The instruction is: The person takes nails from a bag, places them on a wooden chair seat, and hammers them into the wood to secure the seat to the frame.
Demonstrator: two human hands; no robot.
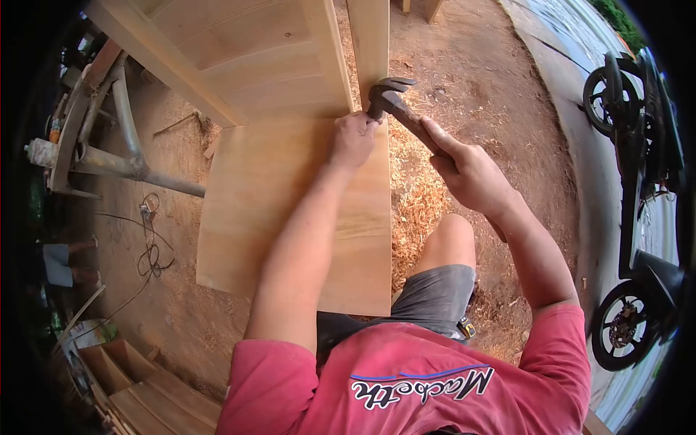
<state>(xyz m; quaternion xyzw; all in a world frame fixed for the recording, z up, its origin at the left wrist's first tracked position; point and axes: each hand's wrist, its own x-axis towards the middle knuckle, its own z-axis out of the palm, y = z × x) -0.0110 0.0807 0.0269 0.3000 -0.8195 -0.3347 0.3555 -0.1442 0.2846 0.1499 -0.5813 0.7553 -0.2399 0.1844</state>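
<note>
My right hand (467,170) is wrapped around the handle of a claw hammer (408,121). The hammer's head is low over the far right corner of a flat wooden panel (290,196), with its claw pointing right. Against that corner, my left hand (353,139) has its fingers pinched together just beside the hammer head. Whatever lies between those fingertips is too small or hidden to make out. Beyond the hands stand a wooden frame with inset panels (261,61) and an upright board (370,43); they meet the flat panel near my left fingertips.
Wood shavings (417,192) cover the dirt ground on the right. A motorcycle (631,210) is parked at far right. Metal tubing (127,163) and a tangled cord (148,250) are on the left. More wooden pieces (156,402) lie at lower left, near another person's legs (61,264).
</note>
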